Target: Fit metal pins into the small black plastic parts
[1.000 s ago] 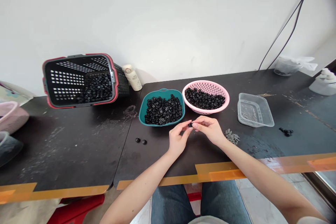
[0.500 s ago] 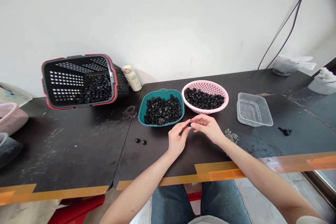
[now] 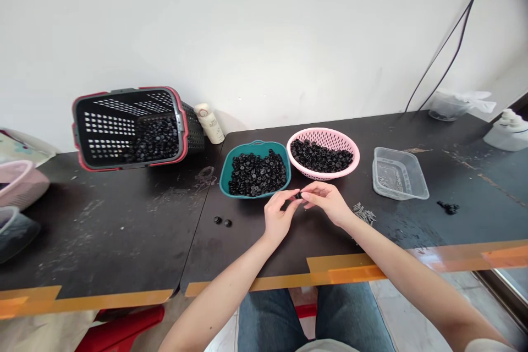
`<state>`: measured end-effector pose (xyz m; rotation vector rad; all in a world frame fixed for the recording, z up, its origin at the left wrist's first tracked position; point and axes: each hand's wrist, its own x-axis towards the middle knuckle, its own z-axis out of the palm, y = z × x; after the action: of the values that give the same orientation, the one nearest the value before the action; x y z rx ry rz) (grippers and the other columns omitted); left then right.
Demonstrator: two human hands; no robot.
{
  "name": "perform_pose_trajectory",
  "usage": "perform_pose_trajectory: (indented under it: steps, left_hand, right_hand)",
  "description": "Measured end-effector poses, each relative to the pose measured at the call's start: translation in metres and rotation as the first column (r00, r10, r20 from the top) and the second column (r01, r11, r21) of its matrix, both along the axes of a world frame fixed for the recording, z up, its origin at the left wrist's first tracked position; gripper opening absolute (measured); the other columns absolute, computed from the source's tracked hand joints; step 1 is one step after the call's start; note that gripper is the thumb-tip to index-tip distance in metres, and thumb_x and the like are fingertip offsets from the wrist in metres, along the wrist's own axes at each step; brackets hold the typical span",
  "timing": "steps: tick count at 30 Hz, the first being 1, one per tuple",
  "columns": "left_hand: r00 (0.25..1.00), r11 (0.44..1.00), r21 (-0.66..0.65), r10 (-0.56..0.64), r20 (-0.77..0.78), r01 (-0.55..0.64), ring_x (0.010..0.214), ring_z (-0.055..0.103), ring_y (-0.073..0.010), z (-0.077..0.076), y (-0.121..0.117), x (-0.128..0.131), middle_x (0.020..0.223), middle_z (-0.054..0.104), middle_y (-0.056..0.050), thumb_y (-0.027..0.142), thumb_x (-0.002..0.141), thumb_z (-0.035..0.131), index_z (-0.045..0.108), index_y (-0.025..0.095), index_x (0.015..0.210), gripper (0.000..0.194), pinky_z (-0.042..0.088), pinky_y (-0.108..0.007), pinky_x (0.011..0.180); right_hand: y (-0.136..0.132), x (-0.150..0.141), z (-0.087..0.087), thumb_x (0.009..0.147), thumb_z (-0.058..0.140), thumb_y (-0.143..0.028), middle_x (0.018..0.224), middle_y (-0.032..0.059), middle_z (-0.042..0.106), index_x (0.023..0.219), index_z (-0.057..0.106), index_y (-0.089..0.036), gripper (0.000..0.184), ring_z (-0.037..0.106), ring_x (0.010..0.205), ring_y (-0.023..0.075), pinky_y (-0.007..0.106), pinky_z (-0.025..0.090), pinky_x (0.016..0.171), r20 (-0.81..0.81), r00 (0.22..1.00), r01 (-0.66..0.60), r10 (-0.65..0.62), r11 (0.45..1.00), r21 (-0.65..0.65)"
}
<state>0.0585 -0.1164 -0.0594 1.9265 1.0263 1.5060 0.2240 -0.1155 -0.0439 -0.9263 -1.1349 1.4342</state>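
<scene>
My left hand (image 3: 278,217) and my right hand (image 3: 326,202) meet fingertip to fingertip over the black table (image 3: 124,231), both pinched on one small black round part (image 3: 298,195). Just behind them stand a teal basket (image 3: 226,176) and a pink basket (image 3: 325,135), each filled with many small black parts. Two loose black parts (image 3: 221,221) lie on the table left of my left hand. A small heap of metal pins (image 3: 363,213) lies right of my right hand.
A clear plastic tray (image 3: 398,180) sits to the right, with a black clump (image 3: 448,208) beyond it. A red-rimmed black crate (image 3: 130,126) lies tipped at the back left, a white bottle (image 3: 209,122) beside it. Bowls (image 3: 18,184) sit at the left edge. Orange tape (image 3: 342,269) lines the front edge.
Both hands stay together on the small part, their fingertips shifting only slightly. The view has drifted a little.
</scene>
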Motion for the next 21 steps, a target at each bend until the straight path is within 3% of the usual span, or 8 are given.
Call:
perform_pose_trajectory:
  steps: [6,8,15,21]
  left_hand:
    - [1.0,0.997,0.072,-0.027,-0.009,0.028,0.088,0.064,-0.0161,-0.002,0.002,0.0,0.1,0.07,-0.004,0.018,0.081,0.067,0.07,0.024,0.102,0.022,0.052,-0.033,0.082]
    - [1.0,0.995,0.096,-0.029,-0.004,0.029,0.089,0.064,-0.0165,-0.002,0.003,0.0,0.1,0.07,-0.004,0.018,0.08,0.068,0.071,0.024,0.1,0.021,0.052,-0.033,0.082]
    - [1.0,0.997,0.076,-0.01,-0.024,0.012,0.077,0.062,-0.0133,-0.005,0.004,0.0,0.094,0.071,-0.003,0.02,0.08,0.069,0.071,0.024,0.1,0.021,0.052,-0.03,0.075]
    - [0.998,0.996,0.073,-0.053,-0.046,0.056,0.082,0.063,-0.0149,-0.004,0.001,0.0,0.1,0.069,-0.005,0.024,0.082,0.066,0.068,0.022,0.105,0.023,0.053,-0.032,0.08]
  right_hand:
    - [0.004,0.009,0.006,0.075,0.076,-0.029,0.087,0.0011,0.069,0.096,0.057,-0.019,0.03,0.068,0.084,0.0151,0.032,0.055,0.08,-0.129,0.96,-0.266,0.249,0.955,-0.132]
    - [0.006,0.011,0.005,0.074,0.076,-0.028,0.084,0.0,0.068,0.093,0.053,-0.019,0.031,0.068,0.082,0.0142,0.032,0.053,0.082,-0.152,0.948,-0.298,0.279,0.946,-0.125]
    - [0.006,0.002,-0.003,0.073,0.078,-0.025,0.074,-0.004,0.064,0.076,0.037,-0.022,0.041,0.064,0.076,0.0126,0.029,0.049,0.074,-0.188,0.961,-0.211,0.205,0.977,-0.014]
    - [0.004,0.0,0.001,0.072,0.078,-0.025,0.069,-0.0061,0.057,0.072,0.033,-0.022,0.045,0.056,0.068,0.0107,0.026,0.044,0.071,-0.194,0.968,-0.161,0.159,0.987,0.006]
